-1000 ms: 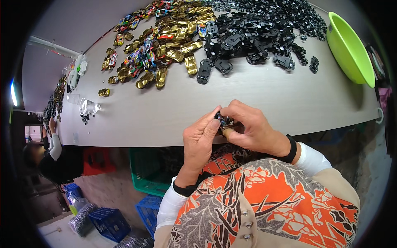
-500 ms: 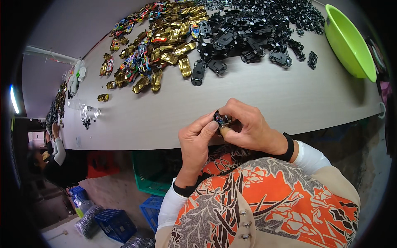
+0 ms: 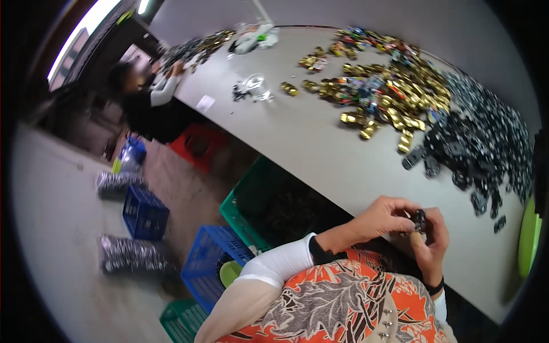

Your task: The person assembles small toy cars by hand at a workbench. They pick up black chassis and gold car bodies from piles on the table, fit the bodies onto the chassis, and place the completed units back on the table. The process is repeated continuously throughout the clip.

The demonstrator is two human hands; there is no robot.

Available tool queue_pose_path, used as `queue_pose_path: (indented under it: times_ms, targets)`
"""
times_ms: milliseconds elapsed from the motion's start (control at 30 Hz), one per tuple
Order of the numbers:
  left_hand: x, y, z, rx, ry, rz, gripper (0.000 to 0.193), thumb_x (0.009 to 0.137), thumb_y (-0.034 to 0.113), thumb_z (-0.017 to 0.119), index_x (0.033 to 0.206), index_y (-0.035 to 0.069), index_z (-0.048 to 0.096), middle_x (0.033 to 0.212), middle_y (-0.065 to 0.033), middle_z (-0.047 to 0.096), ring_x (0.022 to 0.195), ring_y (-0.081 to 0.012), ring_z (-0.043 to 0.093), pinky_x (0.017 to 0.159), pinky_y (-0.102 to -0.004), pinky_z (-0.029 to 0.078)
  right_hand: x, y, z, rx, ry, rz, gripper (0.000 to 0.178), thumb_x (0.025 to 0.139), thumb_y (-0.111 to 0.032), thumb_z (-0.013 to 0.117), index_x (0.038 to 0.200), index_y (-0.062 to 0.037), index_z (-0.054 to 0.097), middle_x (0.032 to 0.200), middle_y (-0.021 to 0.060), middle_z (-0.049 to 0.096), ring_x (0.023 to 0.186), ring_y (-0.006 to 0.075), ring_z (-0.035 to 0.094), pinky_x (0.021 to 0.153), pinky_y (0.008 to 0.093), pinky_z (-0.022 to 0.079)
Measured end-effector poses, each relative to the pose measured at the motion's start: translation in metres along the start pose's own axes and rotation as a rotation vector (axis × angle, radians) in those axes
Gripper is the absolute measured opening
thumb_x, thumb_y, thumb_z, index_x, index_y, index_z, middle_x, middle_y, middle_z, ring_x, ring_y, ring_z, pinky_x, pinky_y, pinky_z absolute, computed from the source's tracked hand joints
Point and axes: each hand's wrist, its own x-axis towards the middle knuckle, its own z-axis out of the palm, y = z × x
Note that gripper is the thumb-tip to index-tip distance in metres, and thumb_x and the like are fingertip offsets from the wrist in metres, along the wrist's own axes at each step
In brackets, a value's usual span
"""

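Note:
A small dark toy car (image 3: 420, 219) is held between both hands, close to my body at the near edge of the table. My left hand (image 3: 374, 220) pinches its left side, and my right hand (image 3: 434, 243) closes round it from the right with the thumb against it. The fingers cover much of the car. Beyond my hands lies a heap of black toy car chassis (image 3: 463, 151). To the left of that heap is a pile of gold and multicoloured toy car bodies (image 3: 420, 86).
On the grey table (image 3: 309, 154) a clear plastic cup (image 3: 258, 87) stands beside small black parts. A lime green basin (image 3: 529, 237) is at the right edge. Green (image 3: 235, 197) and blue (image 3: 197, 268) crates stand on the floor to the left. A person (image 3: 143, 108) works at the far left.
The view has swung to the left, so the table and my hands appear further right, with more floor in sight. Both hands still hold the toy car, and their grip on it has shifted.

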Motion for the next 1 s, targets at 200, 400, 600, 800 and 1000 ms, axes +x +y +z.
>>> queue_pose_path:
  times_ms: [200, 400, 600, 800, 1000]
  targets:
    - [-0.009, -0.012, -0.008, -0.127, -0.072, 0.048, 0.026, 0.078, 0.002, 0.065, 0.103, 0.000, 0.058, 0.092, 0.0000, 0.061, 0.084, -0.0061, 0.056, 0.072, -0.0203, 0.048, 0.001, -0.003, -0.006, -0.153, -0.165, 0.029, 0.020, 0.072, 0.002, 0.064, 0.089, -0.0010, 0.054, 0.077, 0.0021, 0.047, 0.065, 0.0092, 0.044, 0.055, 0.0223, 0.035]
    - [-0.015, 0.005, -0.003, -0.168, -0.049, -0.033, 0.024, 0.079, 0.009, 0.065, 0.101, 0.005, 0.057, 0.078, 0.0022, 0.057, 0.067, -0.0040, 0.054, 0.058, -0.0169, 0.045, 0.004, -0.002, -0.006, 0.170, -0.142, 0.081, 0.008, 0.078, -0.006, 0.059, 0.081, -0.0014, 0.052, 0.075, 0.0018, 0.046, 0.064, 0.0089, 0.044, 0.053, 0.0223, 0.035]
    - [-0.019, 0.012, 0.002, -0.083, 0.044, -0.122, 0.018, 0.081, 0.008, 0.061, 0.098, 0.004, 0.059, 0.067, 0.0035, 0.050, 0.052, -0.0032, 0.041, 0.047, -0.0167, 0.032, 0.012, -0.012, -0.023, 0.165, -0.239, 0.210, 0.014, 0.082, -0.011, 0.055, 0.073, -0.0001, 0.052, 0.076, 0.0033, 0.047, 0.063, 0.0106, 0.048, 0.056, 0.0229, 0.038]
    - [-0.021, 0.013, 0.000, -0.005, 0.062, -0.108, 0.016, 0.080, 0.005, 0.063, 0.095, 0.000, 0.059, 0.072, 0.0018, 0.054, 0.054, -0.0019, 0.043, 0.045, -0.0149, 0.032, 0.011, -0.005, -0.033, 0.539, -0.325, 0.413, 0.005, 0.082, -0.001, 0.057, 0.084, 0.0031, 0.059, 0.087, 0.0049, 0.051, 0.063, 0.0101, 0.053, 0.054, 0.0220, 0.043]
    - [-0.021, 0.014, 0.002, 0.110, 0.027, -0.148, 0.015, 0.081, 0.007, 0.063, 0.094, 0.000, 0.059, 0.073, 0.0032, 0.053, 0.053, -0.0011, 0.042, 0.045, -0.0147, 0.030, 0.007, -0.001, -0.029, 0.518, -0.364, 0.469, 0.005, 0.082, -0.003, 0.059, 0.083, 0.0024, 0.059, 0.084, 0.0029, 0.052, 0.062, 0.0058, 0.050, 0.052, 0.0194, 0.040]
